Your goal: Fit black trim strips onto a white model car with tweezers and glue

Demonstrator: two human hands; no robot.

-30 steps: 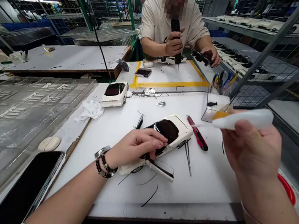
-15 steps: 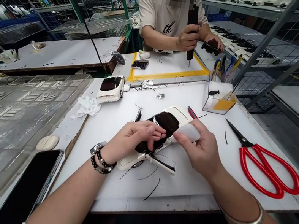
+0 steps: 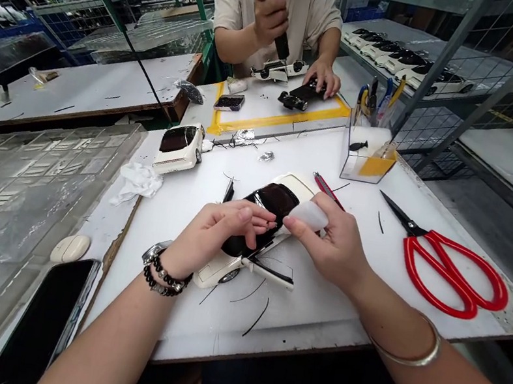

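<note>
A white model car (image 3: 290, 183) with a dark roof and windows lies on the white bench below my hands, its doors swung out. My right hand (image 3: 341, 243) pinches a rounded, translucent white object (image 3: 310, 215) over the car's near side; its exact kind is unclear. Just left of it, my left hand (image 3: 223, 229) hovers over the dark cabin, fingers stretched out and thumb raised. I cannot make out anything in those fingers. The near open door (image 3: 272, 274) sticks out beneath the hands. A red utility knife (image 3: 329, 190) lies behind my right hand.
Red-handled scissors (image 3: 453, 273) lie at right, near a clear tool box (image 3: 368, 162). A second white model car (image 3: 179, 148) and crumpled tissue (image 3: 139, 183) are at left, with a phone (image 3: 45, 320) closer. Opposite, a co-worker's hand (image 3: 271, 12) holds a black screwdriver.
The view has shifted slightly. My hands keep much the same pose over the car. Across the bench, the co-worker has lowered the dark part onto the table and brought the screwdriver to a white piece.
</note>
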